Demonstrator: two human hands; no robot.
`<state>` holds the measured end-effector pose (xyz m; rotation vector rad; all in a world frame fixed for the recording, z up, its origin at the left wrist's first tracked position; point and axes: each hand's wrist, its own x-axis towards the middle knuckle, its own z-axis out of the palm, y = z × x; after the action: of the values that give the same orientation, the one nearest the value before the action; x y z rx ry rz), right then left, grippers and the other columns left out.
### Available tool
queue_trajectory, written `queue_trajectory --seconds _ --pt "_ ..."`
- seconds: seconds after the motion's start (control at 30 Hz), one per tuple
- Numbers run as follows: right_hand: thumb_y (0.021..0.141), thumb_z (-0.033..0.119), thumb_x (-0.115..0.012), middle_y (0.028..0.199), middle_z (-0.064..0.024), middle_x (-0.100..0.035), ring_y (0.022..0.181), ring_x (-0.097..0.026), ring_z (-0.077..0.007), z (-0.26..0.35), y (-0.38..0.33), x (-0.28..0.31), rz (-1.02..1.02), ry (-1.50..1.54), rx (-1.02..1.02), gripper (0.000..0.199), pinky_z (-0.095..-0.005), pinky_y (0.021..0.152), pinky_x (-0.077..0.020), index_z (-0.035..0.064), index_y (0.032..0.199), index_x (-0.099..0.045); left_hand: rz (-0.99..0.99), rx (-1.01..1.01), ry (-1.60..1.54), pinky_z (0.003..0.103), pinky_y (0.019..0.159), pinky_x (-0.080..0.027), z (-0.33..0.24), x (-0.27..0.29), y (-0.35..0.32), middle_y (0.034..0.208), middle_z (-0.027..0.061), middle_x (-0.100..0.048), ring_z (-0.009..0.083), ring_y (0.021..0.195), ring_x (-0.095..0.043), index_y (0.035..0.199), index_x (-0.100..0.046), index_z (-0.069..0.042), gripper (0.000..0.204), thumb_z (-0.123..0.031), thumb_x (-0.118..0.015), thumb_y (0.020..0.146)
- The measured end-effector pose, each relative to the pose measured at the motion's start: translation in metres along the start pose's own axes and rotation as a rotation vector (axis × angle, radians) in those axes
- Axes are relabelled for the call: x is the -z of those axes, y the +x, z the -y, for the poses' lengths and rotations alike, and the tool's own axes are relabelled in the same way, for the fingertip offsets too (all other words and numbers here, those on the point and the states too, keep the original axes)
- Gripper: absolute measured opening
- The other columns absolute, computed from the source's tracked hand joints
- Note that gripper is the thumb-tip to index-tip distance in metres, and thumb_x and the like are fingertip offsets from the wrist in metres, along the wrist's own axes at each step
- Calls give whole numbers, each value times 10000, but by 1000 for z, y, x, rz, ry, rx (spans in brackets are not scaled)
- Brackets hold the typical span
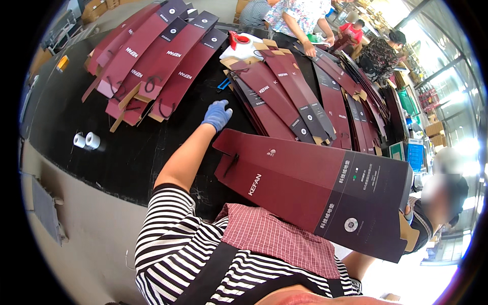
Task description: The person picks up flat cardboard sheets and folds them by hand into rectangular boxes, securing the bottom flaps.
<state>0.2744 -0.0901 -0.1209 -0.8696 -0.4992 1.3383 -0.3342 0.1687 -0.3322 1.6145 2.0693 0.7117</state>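
Observation:
A long maroon and dark grey carton [284, 173] with a black cord handle lies tilted across the space in front of me. My left hand [217, 115], in a blue glove, is just beyond the carton's left end, over the black table [190, 117]. Its fingers are apart and hold nothing. My right forearm [362, 263] runs under the carton's right end, where a tan flap [408, 237] sticks out. The carton hides most or all of my right hand, so its grip cannot be made out. Past my left hand lies a small blue tool [222, 84].
Maroon cartons with cord handles lie piled at the far left [168, 56]. Several flatter ones [284, 91] spread right of centre. Two white rolls [92, 140] stand near the left edge. A red tape dispenser [237, 39] is at the back. Co-workers [300, 20] surround the far and right sides.

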Motion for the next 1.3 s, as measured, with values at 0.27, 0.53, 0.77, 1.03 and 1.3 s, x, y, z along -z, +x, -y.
queue_trajectory --seconds 0.27,0.53,0.77,1.03,1.3 --pt "994 279 -597 1102 -134 -650 1068 -655 -263 -7 -15 -41 -154 -53 16 344 -379 897 -550 -22 1158 -576 -46 229 296 497 1038 -484 -4 -14 117 1399 86 -575 292 1335 -531 1357 -573 -150 533 -396 -710 904" --pt "988 273 -602 1050 -130 -649 1026 -663 -263 -11 -8 -56 -187 -87 -15 327 -380 866 -558 -21 1130 -582 -74 228 406 455 990 -522 31 -29 144 1210 116 -690 308 1174 -656 1100 -730 -127 282 -331 -690 909" --pt "982 267 -606 1005 -128 -648 990 -671 -264 -16 27 -42 -56 -84 -84 313 -382 839 -564 -21 1105 -587 -32 343 408 467 941 -547 65 20 -3 1182 155 -671 349 1112 -666 1114 -685 -98 365 -361 -718 862" --pt "976 261 -612 953 -124 -648 947 -679 -265 -37 73 -26 185 3 -200 299 -383 809 -572 -20 1076 -593 -134 689 383 478 966 -553 115 91 -212 1198 198 -666 382 1117 -668 1148 -685 -86 414 -389 -732 870" --pt "970 254 -617 901 -121 -647 905 -687 -265 -50 102 -68 443 -7 -304 285 -384 778 -580 -19 1048 -599 -311 1037 337 477 972 -561 200 131 -308 1230 180 -675 370 1156 -668 1169 -696 -103 418 -396 -742 874"
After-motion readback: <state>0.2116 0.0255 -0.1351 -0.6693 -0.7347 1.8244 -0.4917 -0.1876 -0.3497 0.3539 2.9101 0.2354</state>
